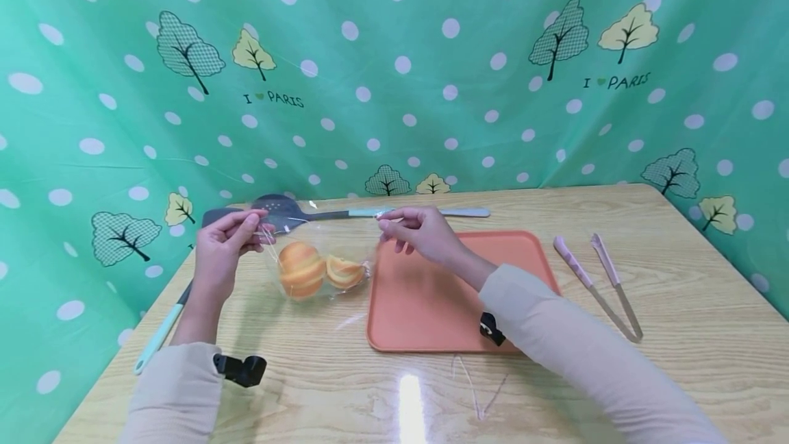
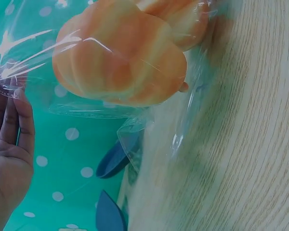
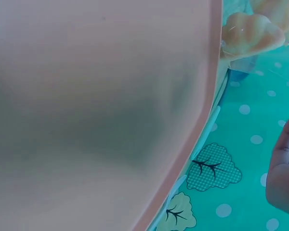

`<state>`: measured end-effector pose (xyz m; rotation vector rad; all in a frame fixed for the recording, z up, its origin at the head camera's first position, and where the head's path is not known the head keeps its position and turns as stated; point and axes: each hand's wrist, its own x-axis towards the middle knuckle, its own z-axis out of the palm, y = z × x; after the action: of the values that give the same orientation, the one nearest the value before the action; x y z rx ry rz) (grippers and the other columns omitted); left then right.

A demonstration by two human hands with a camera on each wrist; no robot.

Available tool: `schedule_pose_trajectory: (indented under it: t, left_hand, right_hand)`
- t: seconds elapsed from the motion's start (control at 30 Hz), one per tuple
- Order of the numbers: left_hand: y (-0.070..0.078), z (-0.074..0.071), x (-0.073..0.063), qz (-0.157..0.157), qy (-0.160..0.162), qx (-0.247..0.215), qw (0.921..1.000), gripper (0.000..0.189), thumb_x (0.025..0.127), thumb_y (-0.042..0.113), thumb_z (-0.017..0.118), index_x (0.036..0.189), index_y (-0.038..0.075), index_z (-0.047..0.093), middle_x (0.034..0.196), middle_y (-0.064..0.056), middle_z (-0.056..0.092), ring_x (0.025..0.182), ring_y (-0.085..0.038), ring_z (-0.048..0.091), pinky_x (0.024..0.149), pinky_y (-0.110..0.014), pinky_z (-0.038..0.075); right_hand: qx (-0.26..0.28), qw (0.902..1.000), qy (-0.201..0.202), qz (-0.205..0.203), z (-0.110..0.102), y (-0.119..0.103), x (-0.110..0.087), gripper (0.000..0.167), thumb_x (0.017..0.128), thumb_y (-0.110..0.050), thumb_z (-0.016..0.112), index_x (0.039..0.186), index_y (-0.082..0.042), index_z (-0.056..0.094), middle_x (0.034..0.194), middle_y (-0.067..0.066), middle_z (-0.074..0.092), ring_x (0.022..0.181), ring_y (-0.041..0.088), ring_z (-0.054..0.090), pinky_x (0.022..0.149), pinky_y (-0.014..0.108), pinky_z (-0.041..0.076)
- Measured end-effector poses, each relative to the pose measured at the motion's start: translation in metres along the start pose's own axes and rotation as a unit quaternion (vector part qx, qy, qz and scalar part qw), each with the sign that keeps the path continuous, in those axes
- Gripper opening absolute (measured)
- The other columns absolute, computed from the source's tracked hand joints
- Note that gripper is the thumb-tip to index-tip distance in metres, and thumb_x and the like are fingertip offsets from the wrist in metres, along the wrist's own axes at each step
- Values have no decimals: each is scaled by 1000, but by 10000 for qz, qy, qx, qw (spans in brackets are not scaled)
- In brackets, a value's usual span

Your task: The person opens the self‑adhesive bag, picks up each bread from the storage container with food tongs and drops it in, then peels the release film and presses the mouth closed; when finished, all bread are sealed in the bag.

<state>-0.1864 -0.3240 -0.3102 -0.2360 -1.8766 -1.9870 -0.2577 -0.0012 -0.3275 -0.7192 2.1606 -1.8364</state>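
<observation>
A clear plastic bag (image 1: 320,228) hangs between the two hands over the table, left of the tray. Inside it are a round, ridged orange-and-cream bread roll (image 1: 302,270) and a smaller piece of bread (image 1: 344,271). The left hand (image 1: 229,242) pinches the bag's upper left edge between thumb and fingers. At the upper right corner, the right hand (image 1: 425,233) pinches the film with thumb and forefinger. In the left wrist view the larger roll (image 2: 120,57) shows close up through shiny film, with the left hand (image 2: 9,134) at the side.
An orange tray (image 1: 431,300) lies right of the bag, under the right forearm. Beyond it are two knives with pink handles (image 1: 574,259). A dark slotted turner (image 1: 280,211) lies behind the bag; a mint-handled utensil (image 1: 161,334) lies at left. A polka-dot curtain (image 1: 394,88) hangs behind.
</observation>
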Motion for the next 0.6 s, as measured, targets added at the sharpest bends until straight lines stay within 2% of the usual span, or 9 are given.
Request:
schedule_pose_trajectory:
  t: [0.1,0.3,0.37,0.43,0.53,0.6]
  left_hand:
    - [-1,-1,-1,5,-2,38,10000,17,102,6,61,103,5,78,84,-3,77,68,-12,73,59,-20,57]
    - [0,0,-1,27,9,93,10000,17,102,6,62,103,5,78,84,-3,77,67,-11,73,59,-20,57]
    - [0,0,-1,46,-7,123,9999,17,102,6,61,103,5,78,84,-3,77,67,-11,73,60,-20,57]
    - [1,0,0,79,-43,184,9998,17,102,5,61,104,4,78,83,-2,77,68,-11,73,61,-20,57]
    - [4,-2,1,150,-126,331,9993,17,102,5,61,105,3,78,84,-2,77,70,-11,73,62,-20,57]
    - [6,-4,1,181,-251,468,9984,17,102,5,61,107,1,77,84,-1,78,72,-11,74,64,-20,57]
  right_hand:
    - [-49,9999,-153,-14,-1,0,-1,28,100,-23,68,123,-6,73,97,14,77,70,18,66,64,31,57]
    - [-160,9990,-395,-121,-2,0,-3,28,98,-19,72,122,-6,74,98,11,77,74,23,68,73,50,59]
    - [-175,9990,-392,-145,-2,0,-4,27,98,-18,71,121,-5,74,99,14,77,74,24,68,71,46,59]
    - [-180,9992,-317,-168,-2,0,-5,24,99,-17,69,119,-5,75,98,16,76,72,26,67,65,36,58]
    - [-177,9995,-127,-234,-2,-1,-5,22,100,-17,68,117,-5,76,97,17,76,67,24,64,57,24,51]
    - [-191,9994,-7,-282,-2,-1,-4,21,100,-16,68,115,-5,76,95,15,76,65,21,62,56,23,49]
